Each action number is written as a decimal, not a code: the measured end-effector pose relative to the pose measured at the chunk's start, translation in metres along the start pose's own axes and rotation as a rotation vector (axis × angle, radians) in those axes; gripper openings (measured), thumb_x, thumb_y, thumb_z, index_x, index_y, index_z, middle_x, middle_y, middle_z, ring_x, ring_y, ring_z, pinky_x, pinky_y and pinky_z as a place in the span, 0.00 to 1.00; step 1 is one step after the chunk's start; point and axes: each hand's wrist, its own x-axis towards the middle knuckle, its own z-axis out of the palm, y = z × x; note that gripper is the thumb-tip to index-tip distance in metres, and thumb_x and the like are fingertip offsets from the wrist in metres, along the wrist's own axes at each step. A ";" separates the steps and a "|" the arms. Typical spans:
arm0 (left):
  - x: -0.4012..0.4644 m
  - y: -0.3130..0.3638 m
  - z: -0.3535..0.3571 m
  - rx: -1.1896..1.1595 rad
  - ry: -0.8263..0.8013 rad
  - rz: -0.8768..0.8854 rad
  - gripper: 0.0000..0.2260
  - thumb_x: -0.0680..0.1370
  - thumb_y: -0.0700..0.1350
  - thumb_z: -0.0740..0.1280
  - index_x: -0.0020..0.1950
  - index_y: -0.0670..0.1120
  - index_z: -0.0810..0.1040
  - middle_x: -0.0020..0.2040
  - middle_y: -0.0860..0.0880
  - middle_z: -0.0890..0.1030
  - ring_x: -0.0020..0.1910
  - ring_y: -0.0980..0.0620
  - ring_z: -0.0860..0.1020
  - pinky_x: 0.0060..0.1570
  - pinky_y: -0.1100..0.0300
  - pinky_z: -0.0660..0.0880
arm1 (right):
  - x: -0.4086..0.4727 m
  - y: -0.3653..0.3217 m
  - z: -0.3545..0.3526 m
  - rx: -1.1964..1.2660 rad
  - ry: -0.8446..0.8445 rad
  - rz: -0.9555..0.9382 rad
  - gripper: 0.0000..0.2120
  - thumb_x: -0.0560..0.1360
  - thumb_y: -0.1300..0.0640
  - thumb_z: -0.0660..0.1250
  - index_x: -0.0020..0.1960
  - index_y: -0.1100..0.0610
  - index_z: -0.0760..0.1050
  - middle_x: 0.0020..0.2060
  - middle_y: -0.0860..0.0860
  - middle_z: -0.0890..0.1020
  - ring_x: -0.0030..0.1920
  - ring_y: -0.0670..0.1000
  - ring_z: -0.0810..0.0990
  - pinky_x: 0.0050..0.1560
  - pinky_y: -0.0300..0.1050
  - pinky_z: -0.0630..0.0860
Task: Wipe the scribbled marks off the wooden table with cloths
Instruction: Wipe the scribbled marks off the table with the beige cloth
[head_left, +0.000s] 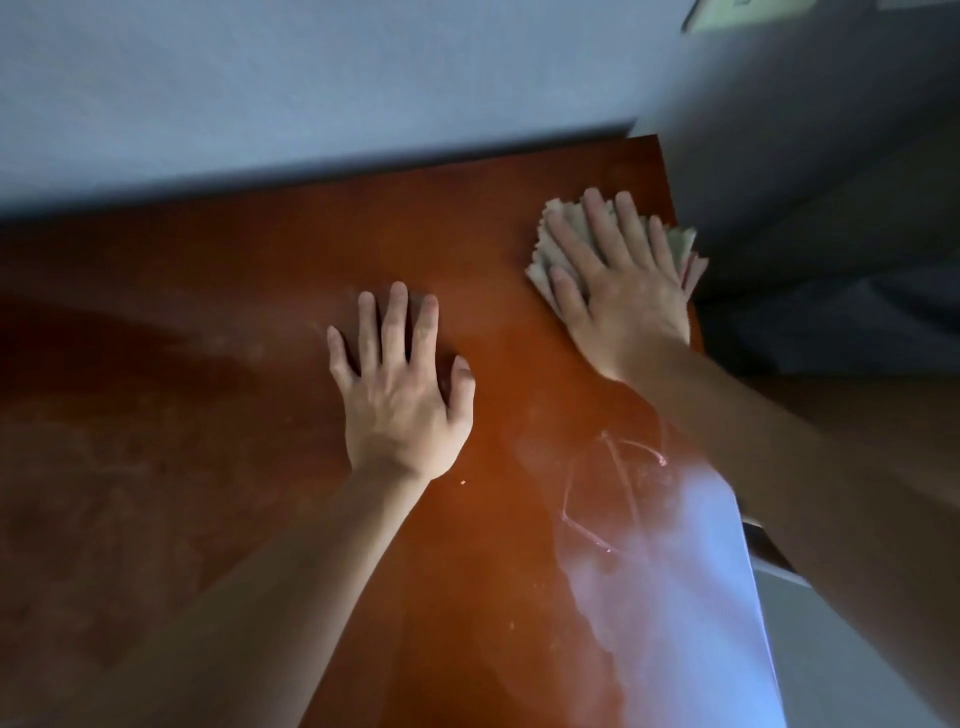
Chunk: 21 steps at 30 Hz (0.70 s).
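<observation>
Straight, slightly spread fingers of the right hand press flat on a pale cloth near the far right edge of the wooden table; nothing is curled round it, the palm simply pins it down. The cloth's zigzag-cut edge shows past the fingertips, and a pinkish layer peeks out on the side toward the table's edge. The left hand lies open, fingers fanned, bare on the wood toward the middle, apparently bracing. Closer to the person, beside the right forearm, looping scribbled marks remain, well apart from the cloth, with a hazy smear around them. The cloth looks light, soft and limp, likely to bunch or slide under a loose touch, so a flat palm over its middle seems the best hold. The varnished wood looks smooth and hard.
</observation>
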 end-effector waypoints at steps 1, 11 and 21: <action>0.000 0.000 0.000 0.000 0.000 0.001 0.29 0.81 0.57 0.53 0.80 0.47 0.64 0.81 0.42 0.62 0.82 0.38 0.54 0.77 0.33 0.51 | 0.008 0.006 -0.003 -0.013 -0.002 0.014 0.28 0.84 0.39 0.38 0.83 0.41 0.39 0.83 0.49 0.42 0.82 0.54 0.38 0.79 0.51 0.33; 0.000 -0.001 0.002 0.001 0.032 0.008 0.28 0.82 0.57 0.53 0.79 0.46 0.65 0.81 0.42 0.62 0.81 0.37 0.56 0.77 0.33 0.51 | -0.124 -0.038 0.026 0.079 0.010 -0.156 0.27 0.86 0.41 0.48 0.83 0.45 0.52 0.83 0.51 0.53 0.83 0.57 0.45 0.81 0.58 0.41; 0.000 0.000 0.002 0.001 0.033 0.003 0.28 0.81 0.57 0.53 0.80 0.46 0.64 0.81 0.42 0.62 0.81 0.38 0.55 0.77 0.33 0.50 | -0.017 0.017 -0.001 -0.014 -0.023 -0.095 0.29 0.83 0.38 0.38 0.82 0.40 0.40 0.83 0.49 0.45 0.82 0.54 0.41 0.81 0.55 0.37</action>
